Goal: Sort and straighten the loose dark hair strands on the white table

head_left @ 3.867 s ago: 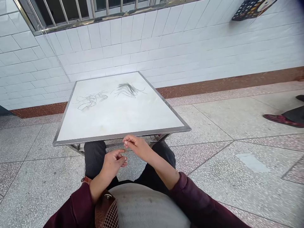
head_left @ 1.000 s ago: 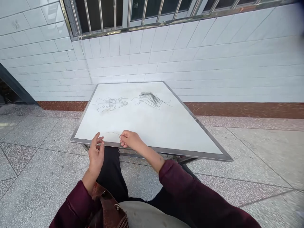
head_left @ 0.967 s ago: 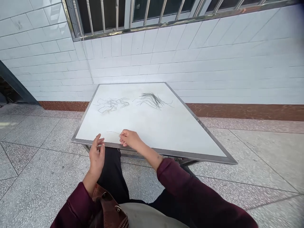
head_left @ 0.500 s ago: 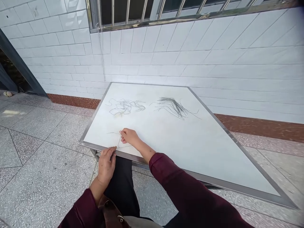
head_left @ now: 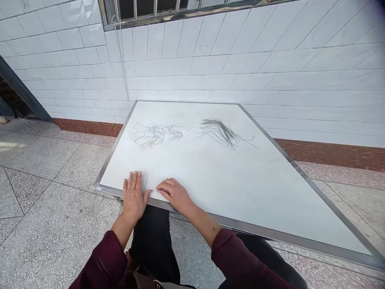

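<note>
A thin dark wire (head_left: 147, 179) lies bent near the front left edge of the white tabletop (head_left: 270, 192). My left hand (head_left: 134, 196) rests palm down over part of it, fingers stretched out, thumb tip on the wire. To its right, my right hand (head_left: 176, 194) has its fingers pinched on the wire close to the table's front edge. At the back left lies a loose tangle of similar wires (head_left: 155, 134). A denser bundle of wires (head_left: 221, 131) is farther right, its strands running roughly alongside each other.
The table has a grey metal rim (head_left: 285, 237). White wall tiles (head_left: 210, 64) rise behind it, below a barred window (head_left: 144, 10). A thin cord (head_left: 122, 60) hangs down the wall. Speckled floor (head_left: 60, 224) shows at left, with a dark door frame (head_left: 25, 90).
My left hand has moved from the table edge onto the surface and spread its fingers. My right hand has moved right and nearer the front edge. The view has shifted slightly.
</note>
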`<action>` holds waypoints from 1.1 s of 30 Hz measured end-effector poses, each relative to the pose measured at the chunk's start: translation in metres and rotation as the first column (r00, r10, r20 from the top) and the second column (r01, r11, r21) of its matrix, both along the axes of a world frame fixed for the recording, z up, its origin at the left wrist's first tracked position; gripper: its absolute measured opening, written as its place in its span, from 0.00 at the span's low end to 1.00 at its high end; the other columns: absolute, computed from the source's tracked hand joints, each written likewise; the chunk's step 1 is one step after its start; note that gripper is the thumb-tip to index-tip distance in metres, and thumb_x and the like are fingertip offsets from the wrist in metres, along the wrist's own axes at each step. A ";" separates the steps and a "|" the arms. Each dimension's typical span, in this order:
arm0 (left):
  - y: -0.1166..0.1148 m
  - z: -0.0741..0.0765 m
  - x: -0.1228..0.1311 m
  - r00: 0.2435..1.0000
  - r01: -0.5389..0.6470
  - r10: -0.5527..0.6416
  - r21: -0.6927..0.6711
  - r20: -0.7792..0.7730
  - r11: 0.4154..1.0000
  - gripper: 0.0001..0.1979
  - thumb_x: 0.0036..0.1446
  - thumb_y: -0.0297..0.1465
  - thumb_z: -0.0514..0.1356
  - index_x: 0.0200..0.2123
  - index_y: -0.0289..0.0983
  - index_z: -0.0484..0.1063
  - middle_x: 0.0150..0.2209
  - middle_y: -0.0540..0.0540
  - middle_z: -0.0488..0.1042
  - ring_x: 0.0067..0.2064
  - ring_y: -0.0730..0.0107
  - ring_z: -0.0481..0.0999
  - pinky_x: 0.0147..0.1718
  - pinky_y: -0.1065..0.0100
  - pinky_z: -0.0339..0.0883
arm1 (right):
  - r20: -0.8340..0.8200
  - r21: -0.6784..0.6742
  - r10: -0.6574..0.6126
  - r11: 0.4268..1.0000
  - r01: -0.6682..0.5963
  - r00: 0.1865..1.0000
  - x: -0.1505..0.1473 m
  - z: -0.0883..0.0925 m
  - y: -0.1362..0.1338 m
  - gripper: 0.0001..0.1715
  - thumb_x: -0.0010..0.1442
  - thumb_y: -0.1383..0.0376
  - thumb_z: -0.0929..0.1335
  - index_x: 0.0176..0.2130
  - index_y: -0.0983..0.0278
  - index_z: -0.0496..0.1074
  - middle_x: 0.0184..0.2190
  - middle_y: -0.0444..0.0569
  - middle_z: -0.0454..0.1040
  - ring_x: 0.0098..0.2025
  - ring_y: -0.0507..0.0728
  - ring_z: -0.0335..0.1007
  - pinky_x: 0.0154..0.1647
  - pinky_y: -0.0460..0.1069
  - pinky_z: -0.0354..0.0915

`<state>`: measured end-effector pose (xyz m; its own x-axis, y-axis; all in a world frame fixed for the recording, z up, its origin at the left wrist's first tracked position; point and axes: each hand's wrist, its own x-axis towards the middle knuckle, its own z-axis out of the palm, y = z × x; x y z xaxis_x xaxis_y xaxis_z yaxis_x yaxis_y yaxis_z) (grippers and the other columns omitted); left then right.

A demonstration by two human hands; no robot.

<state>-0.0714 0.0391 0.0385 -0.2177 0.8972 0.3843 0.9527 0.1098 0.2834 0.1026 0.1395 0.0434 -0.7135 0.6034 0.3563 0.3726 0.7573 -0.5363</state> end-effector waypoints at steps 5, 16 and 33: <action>0.011 -0.001 -0.010 0.998 -0.020 0.019 -0.028 -0.057 0.999 0.31 0.65 0.41 0.52 0.66 0.30 0.55 0.65 0.31 0.62 0.68 0.45 0.54 0.62 0.42 0.51 | -0.020 0.007 -0.032 0.999 0.032 0.999 -0.020 -0.004 -0.003 0.07 0.63 0.70 0.68 0.36 0.59 0.76 0.34 0.45 0.76 0.39 0.55 0.70 0.43 0.50 0.68; 0.044 0.004 -0.051 0.976 -0.186 0.184 -0.005 -0.114 0.983 0.28 0.67 0.37 0.49 0.66 0.30 0.56 0.65 0.31 0.61 0.68 0.47 0.56 0.61 0.41 0.54 | 0.067 -0.009 -0.174 0.985 0.175 0.983 -0.083 0.002 0.029 0.04 0.61 0.66 0.70 0.38 0.59 0.76 0.36 0.46 0.76 0.43 0.58 0.69 0.40 0.51 0.68; 0.042 -0.002 -0.057 0.992 -0.127 0.128 0.098 -0.003 0.987 0.26 0.68 0.33 0.47 0.68 0.36 0.50 0.66 0.36 0.59 0.70 0.51 0.51 0.62 0.44 0.55 | -0.316 -0.566 -0.388 0.809 0.156 0.866 -0.071 -0.001 0.071 0.18 0.59 0.55 0.67 0.46 0.60 0.73 0.40 0.49 0.74 0.40 0.58 0.68 0.42 0.53 0.66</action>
<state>-0.1280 0.0815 0.0367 -0.3236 0.8208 0.4707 0.9354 0.2025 0.2900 0.0314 0.2101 0.0422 -0.3540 0.9223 0.1552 0.1858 0.2320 -0.9548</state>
